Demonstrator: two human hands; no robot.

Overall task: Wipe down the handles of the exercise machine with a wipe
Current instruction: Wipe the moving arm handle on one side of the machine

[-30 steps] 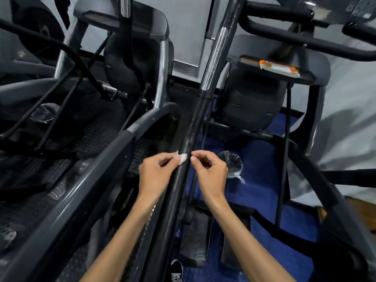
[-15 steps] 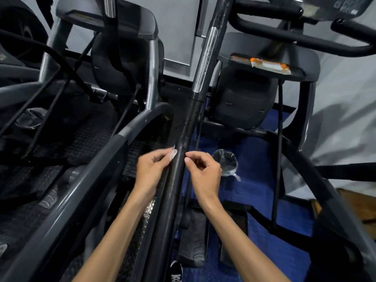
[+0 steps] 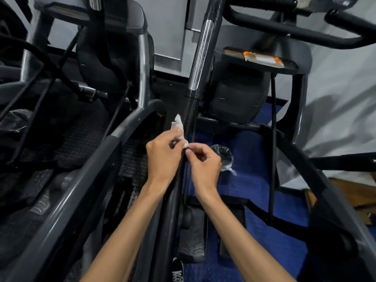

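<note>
Small crumpled white wipe (image 3: 179,127) pinched in left hand (image 3: 162,157), touching long black handle bar (image 3: 188,117) at its 9 o'clock. Right hand (image 3: 204,165) fingertips pinch wipe's lower end. Best: wrap wipe fully around bar, slide along.

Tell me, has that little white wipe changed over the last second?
Yes. The wipe was only a small bit pinched against the black handle bar; it now sticks up above the left hand, left of the bar.

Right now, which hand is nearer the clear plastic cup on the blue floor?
Right. The right hand sits just left of the plastic cup; the left hand lies beyond the handle bar, holding the wipe.
</note>
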